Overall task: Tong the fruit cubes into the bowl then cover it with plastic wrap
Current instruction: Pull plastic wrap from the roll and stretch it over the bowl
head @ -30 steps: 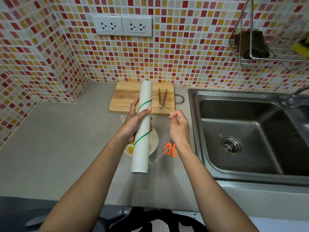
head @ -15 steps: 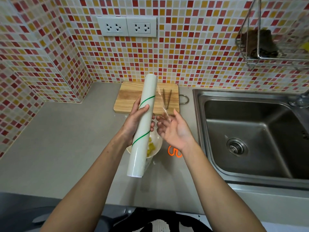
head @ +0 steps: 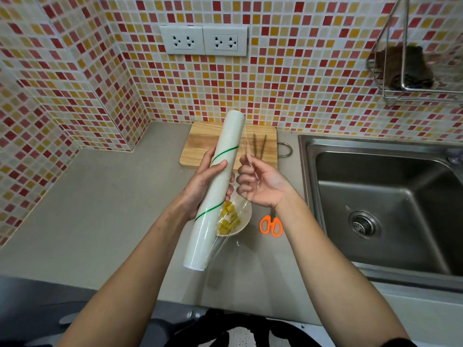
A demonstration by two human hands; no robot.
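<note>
My left hand [head: 203, 182] grips a long white roll of plastic wrap [head: 217, 186] with a green spiral stripe, held tilted above the counter. A loose clear sheet hangs off the roll's right side. My right hand [head: 260, 184] is palm up beside the roll, its fingers curled at the film's edge. Below the roll sits a white bowl [head: 244, 220] with yellow fruit cubes [head: 228, 217] in it, partly hidden by the roll. Thin wooden tongs [head: 259, 144] lie on the cutting board [head: 200, 144].
Orange-handled scissors [head: 271, 225] lie on the grey counter right of the bowl. A steel sink [head: 385, 206] takes up the right side. A wire rack [head: 406, 71] hangs on the tiled wall, and two sockets [head: 203, 40] sit above the board.
My right hand let go its pinch on the film's top edge, turned palm up and moved in close to the roll. The roll tilted a little and rose.
</note>
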